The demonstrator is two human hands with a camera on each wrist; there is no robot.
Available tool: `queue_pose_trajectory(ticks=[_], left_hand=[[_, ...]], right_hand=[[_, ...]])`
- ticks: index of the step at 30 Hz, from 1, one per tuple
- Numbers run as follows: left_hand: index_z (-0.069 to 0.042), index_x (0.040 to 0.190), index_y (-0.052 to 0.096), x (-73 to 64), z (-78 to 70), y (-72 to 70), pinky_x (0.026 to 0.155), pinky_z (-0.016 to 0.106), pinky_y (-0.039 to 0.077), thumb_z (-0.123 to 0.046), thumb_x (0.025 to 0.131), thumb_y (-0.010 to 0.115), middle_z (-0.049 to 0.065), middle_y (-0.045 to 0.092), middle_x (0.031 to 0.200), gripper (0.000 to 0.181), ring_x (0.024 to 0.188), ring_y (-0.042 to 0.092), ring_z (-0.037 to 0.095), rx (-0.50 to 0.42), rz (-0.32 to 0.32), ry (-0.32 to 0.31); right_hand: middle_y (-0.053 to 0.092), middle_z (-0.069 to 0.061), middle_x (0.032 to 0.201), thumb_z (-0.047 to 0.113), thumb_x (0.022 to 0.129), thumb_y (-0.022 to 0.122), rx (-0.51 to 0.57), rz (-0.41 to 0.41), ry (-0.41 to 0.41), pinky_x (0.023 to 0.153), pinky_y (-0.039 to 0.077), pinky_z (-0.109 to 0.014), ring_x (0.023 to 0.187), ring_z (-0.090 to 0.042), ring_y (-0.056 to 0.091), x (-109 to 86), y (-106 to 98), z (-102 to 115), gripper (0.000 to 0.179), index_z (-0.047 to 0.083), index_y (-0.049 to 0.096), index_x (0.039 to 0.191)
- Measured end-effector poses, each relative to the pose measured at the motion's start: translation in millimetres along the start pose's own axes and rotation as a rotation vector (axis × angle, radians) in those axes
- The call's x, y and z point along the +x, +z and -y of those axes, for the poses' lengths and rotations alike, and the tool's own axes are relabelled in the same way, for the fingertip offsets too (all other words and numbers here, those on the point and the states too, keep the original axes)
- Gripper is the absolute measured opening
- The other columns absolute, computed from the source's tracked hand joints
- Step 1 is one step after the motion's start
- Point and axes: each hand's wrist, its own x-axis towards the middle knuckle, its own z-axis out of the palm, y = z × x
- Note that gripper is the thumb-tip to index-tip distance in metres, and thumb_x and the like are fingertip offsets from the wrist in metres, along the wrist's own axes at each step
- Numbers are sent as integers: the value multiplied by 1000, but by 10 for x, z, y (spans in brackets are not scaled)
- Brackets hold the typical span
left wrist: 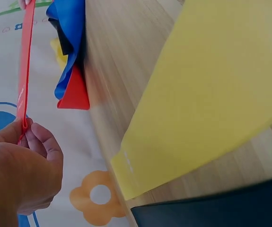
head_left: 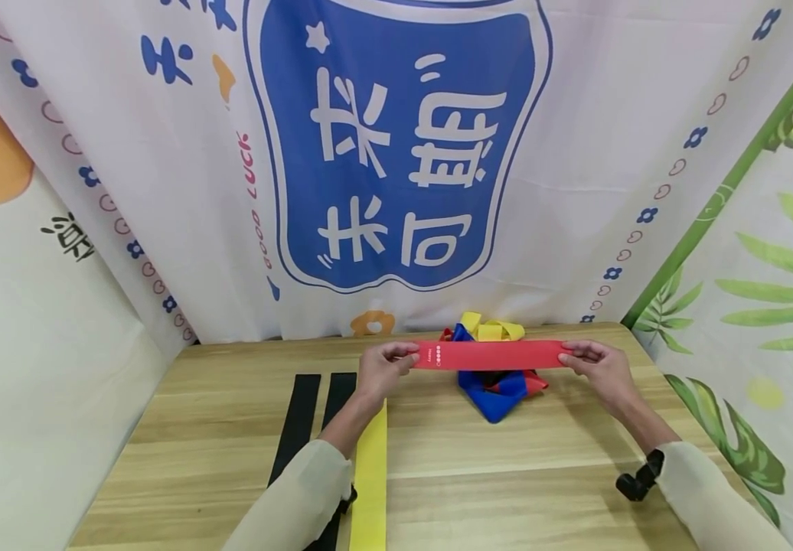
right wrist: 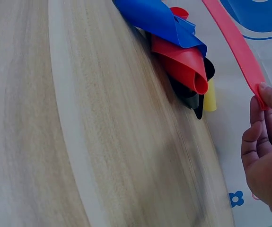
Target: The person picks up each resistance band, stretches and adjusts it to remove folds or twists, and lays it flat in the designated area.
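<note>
A red resistance band (head_left: 496,355) is stretched out flat and level between both hands, above the table. White print with a row of small dots shows near its left end. My left hand (head_left: 383,371) pinches that end between thumb and fingers; in the left wrist view the band (left wrist: 24,71) appears nearly edge-on. The other end is pinched by my right hand (head_left: 599,371), thumb against the fingers, as the right wrist view also shows on the band (right wrist: 237,45). Behind and below it lies a tangled pile of blue (head_left: 493,405), red, yellow and black bands, partly hidden.
On the wooden table (head_left: 507,490), a yellow band (head_left: 371,474) lies flat by my left forearm. Two black bands (head_left: 298,421) lie to its left, one partly covered by the arm. A printed white curtain (head_left: 589,153) hangs at the table's back edge.
</note>
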Motion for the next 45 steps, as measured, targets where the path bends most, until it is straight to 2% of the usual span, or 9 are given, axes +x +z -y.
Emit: queue_pose_trajectory(ticks=[2,5,11,16,19,27,31,36,45], left_hand=[[-15,110,84,-7,-4,-14,83,37,63,-9,95,80,5,75,106,16,89,66,22,-3,5,-1],[-14,108,84,-27,-8,-43,83,41,63,-7,96,79,5,76,104,15,85,66,21,3,26,23],[-13,108,85,-92,10,-100,69,28,57,-3,95,77,6,76,103,18,80,63,21,67,82,119],[-16,112,85,-163,29,-147,63,24,49,-4,94,78,6,76,106,22,77,59,20,146,149,130],[-15,114,84,-204,42,-180,61,24,49,-3,93,79,7,77,108,25,74,60,19,186,187,136],[-18,113,84,-338,69,-259,71,29,56,-5,92,81,8,73,125,25,82,66,19,240,274,96],[-15,112,84,-404,78,-278,76,32,60,-7,92,81,9,72,128,22,84,68,18,251,323,98],[-14,111,83,-481,60,-303,80,32,63,-6,93,81,8,71,128,21,88,69,17,266,353,103],[-14,113,83,-637,84,-398,74,25,58,-5,91,82,9,72,126,24,87,65,18,299,439,132]], right_hand=[[77,13,91,10,93,83,4,2,1,69,59,-22,79,-1,69,-1,13,8,34,-8,73,120],[76,14,93,12,94,82,-1,1,6,70,59,-23,81,-1,69,-1,24,26,35,-8,72,121],[74,17,99,13,99,77,-72,11,21,74,60,-24,86,-1,68,10,29,76,40,-9,67,130],[74,17,99,12,100,75,-77,9,20,74,60,-23,86,0,67,24,59,120,40,-10,66,132],[72,19,96,10,99,76,-67,8,13,72,59,-23,84,0,67,41,89,128,41,-12,65,132],[75,13,98,13,99,76,-78,14,-1,72,59,-23,83,-1,67,97,167,154,40,-12,67,130],[74,14,97,13,101,74,-88,27,-14,73,59,-24,84,-2,66,130,206,193,38,-10,68,129],[73,14,97,8,101,73,-72,32,-30,72,59,-22,82,-4,66,174,263,254,35,-11,67,129],[74,6,100,12,99,76,-60,78,-50,71,57,-20,82,-7,68,218,391,328,37,-10,69,128]])
